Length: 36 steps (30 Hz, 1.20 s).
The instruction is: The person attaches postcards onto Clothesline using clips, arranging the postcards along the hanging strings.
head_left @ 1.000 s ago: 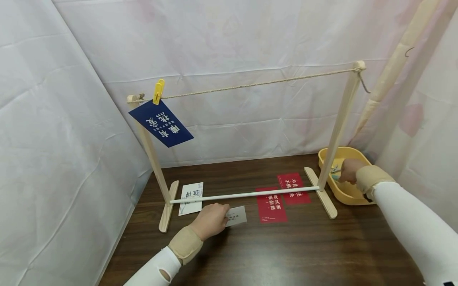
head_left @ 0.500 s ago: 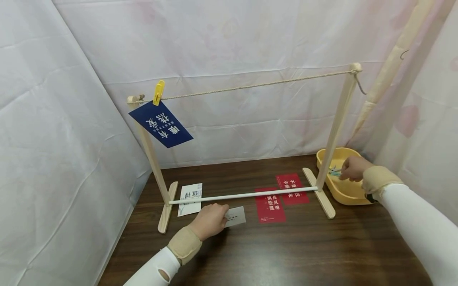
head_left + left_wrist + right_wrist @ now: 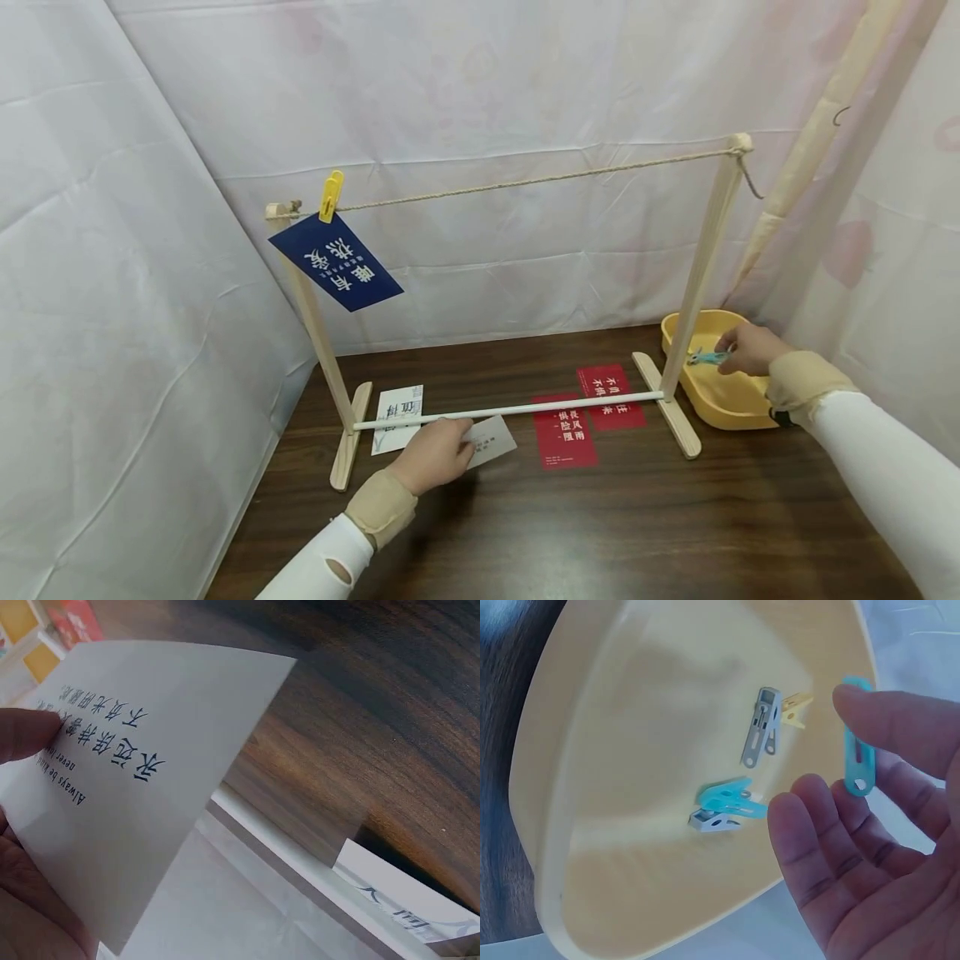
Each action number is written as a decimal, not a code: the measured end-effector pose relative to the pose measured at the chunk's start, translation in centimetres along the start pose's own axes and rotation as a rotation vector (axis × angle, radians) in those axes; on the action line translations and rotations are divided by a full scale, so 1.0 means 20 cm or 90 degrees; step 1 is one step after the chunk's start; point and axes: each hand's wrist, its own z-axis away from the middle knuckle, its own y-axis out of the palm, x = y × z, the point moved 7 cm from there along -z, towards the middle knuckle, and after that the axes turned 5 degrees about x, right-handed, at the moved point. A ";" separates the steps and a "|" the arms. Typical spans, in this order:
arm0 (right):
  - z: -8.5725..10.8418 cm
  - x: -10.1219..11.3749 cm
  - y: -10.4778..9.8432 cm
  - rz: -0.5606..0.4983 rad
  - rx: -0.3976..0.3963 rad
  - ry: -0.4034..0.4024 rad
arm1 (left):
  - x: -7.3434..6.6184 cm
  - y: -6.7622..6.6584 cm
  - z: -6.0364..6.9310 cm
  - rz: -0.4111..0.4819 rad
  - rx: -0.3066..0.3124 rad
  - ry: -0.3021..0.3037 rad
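Observation:
My left hand pinches a pale grey printed card between thumb and fingers; in the left wrist view the card is tilted up off the brown table. Over the yellow bin, my right hand holds a teal clothespin between thumb and fingers, seen in the right wrist view. Inside the bin lie another teal clothespin, grey clothespins and a yellow one. A yellow clothespin holds a dark blue card on the rope.
A wooden frame with a left post, a right post and a white crossbar stands on the table. A white card and two red cards lie near the crossbar. White cloth hangs behind.
My left hand has raised the grey card off the table and tilted it. My right hand has drawn back slightly within the bin area, with a teal clothespin now visible near its fingers.

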 end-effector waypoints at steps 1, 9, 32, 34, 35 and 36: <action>0.00 0.00 0.00 -0.001 -0.009 -0.004 | 0.01 -0.01 0.00 0.014 -0.004 -0.006; 0.04 0.04 -0.04 0.002 -0.060 -0.012 | 0.08 -0.10 -0.02 0.177 -0.078 -0.042; 0.11 0.12 -0.07 -0.050 -0.125 -0.003 | 0.15 -0.26 -0.01 0.369 -0.278 -0.060; 0.12 0.13 -0.08 -0.052 -0.127 -0.007 | 0.15 -0.27 -0.01 0.379 -0.290 -0.061; 0.12 0.13 -0.08 -0.053 -0.129 -0.010 | 0.16 -0.27 -0.02 0.382 -0.294 -0.063; 0.13 0.14 -0.08 -0.052 -0.133 -0.014 | 0.16 -0.27 -0.02 0.389 -0.297 -0.066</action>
